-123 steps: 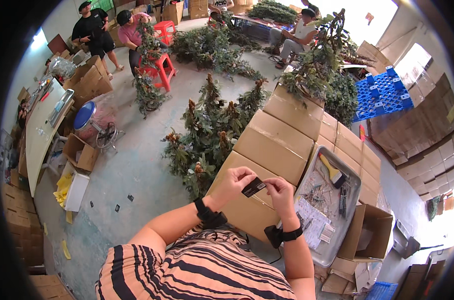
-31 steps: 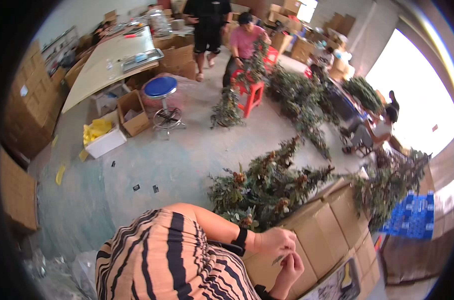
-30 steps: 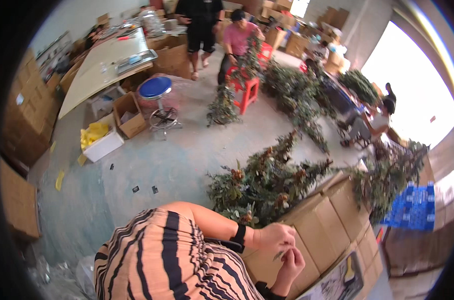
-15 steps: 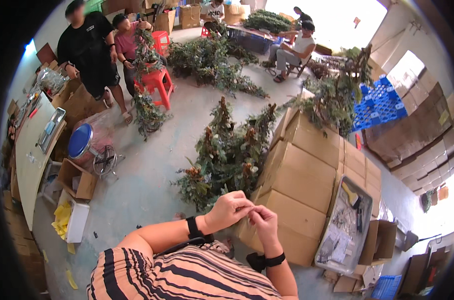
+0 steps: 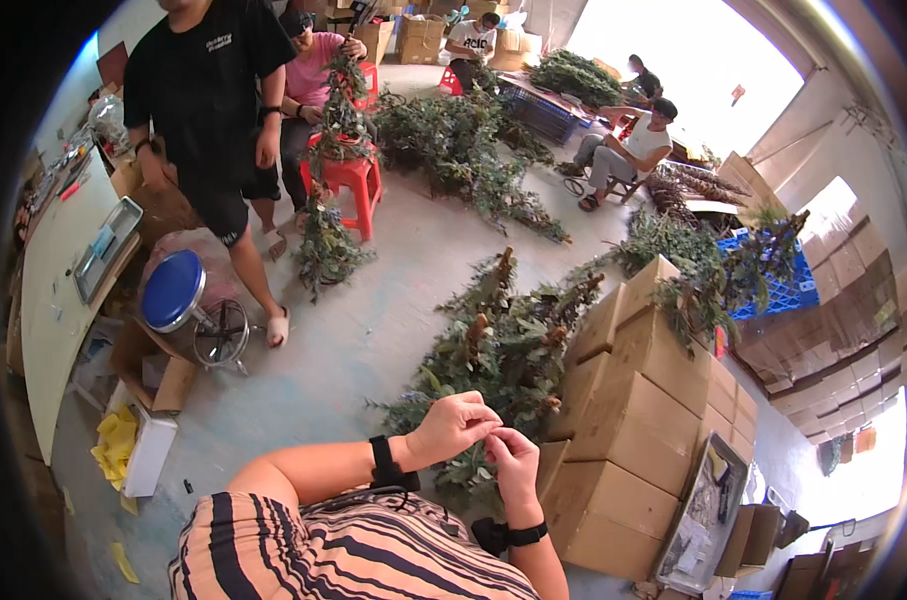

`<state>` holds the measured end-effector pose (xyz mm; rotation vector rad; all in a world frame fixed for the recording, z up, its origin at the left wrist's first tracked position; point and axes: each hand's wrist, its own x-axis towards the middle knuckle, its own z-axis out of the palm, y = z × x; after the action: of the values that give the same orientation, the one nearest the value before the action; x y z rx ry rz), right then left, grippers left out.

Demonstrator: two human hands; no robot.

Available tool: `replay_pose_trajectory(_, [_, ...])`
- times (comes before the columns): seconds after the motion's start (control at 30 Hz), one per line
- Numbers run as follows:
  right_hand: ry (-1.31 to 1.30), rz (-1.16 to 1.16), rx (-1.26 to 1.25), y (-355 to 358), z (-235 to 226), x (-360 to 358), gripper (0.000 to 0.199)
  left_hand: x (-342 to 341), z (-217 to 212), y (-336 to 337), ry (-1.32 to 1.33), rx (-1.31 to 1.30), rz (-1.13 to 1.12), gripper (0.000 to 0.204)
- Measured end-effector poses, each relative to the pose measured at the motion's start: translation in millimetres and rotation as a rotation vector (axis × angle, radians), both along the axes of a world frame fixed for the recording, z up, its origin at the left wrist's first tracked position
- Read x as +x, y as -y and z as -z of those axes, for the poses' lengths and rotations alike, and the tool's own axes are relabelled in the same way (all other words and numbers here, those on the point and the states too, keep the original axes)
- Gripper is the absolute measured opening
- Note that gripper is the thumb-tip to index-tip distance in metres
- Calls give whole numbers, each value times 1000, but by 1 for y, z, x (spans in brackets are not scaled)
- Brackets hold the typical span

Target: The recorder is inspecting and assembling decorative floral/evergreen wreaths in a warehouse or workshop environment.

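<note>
My left hand (image 5: 448, 428) and my right hand (image 5: 514, 468) meet in front of my striped top, thumbs and forefingers pinched together, fingertips nearly touching. Whatever sits between them is too small to make out. Dark bands circle both wrists. Just beyond my hands, bundles of artificial greenery (image 5: 503, 345) with brown stem ends stand on the floor, and my left hand overlaps their lower edge in view. To the right of my right hand rise stacked cardboard cartons (image 5: 633, 425).
A metal tray (image 5: 685, 505) with a brush (image 5: 718, 466) lies beside the cartons. At left are a blue-topped stool (image 5: 173, 288), a white box (image 5: 155, 458) and a pale table (image 5: 58, 290). A person in black (image 5: 208, 110) stands near a red stool (image 5: 351, 180); others sit farther back among more greenery (image 5: 453, 145).
The view has shifted, so the cartons and greenery appear farther right and lower. The person in black has stepped nearer. My hands stay pinched together.
</note>
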<state>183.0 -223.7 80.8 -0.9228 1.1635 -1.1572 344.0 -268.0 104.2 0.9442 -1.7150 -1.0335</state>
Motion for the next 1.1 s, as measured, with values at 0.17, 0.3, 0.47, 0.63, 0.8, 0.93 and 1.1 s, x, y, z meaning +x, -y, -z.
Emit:
replay_pose_trajectory(0.17, [-79, -11, 33, 31, 7, 22, 8, 29, 6, 23, 7, 89, -45, 9])
replay_pose_trajectory(0.3, [-374, -84, -191, 60, 10, 15, 8, 26, 23, 47, -4, -60, 16, 15])
replay_pose_trajectory(0.47, [-292, -54, -61, 86, 22, 0, 6, 52, 51, 114, 161, -68, -42, 32])
replay_pose_trajectory(0.63, [-277, -172, -14, 115, 35, 7, 5, 142, 120, 200, 431, 225, -383, 27])
replay_pose_trajectory(0.8, [-342, -194, 5, 167, 48, 48, 3, 265, 189, 292, 845, 435, -789, 25])
replay_pose_trajectory(0.93, [-369, -142, 81, 208, 44, 95, 5, 343, 163, 373, 743, 613, -972, 27])
replay_pose_trajectory(1.1, [-448, -119, 214, 260, 59, 135, 4, 440, 213, 471, 737, 529, -1229, 21])
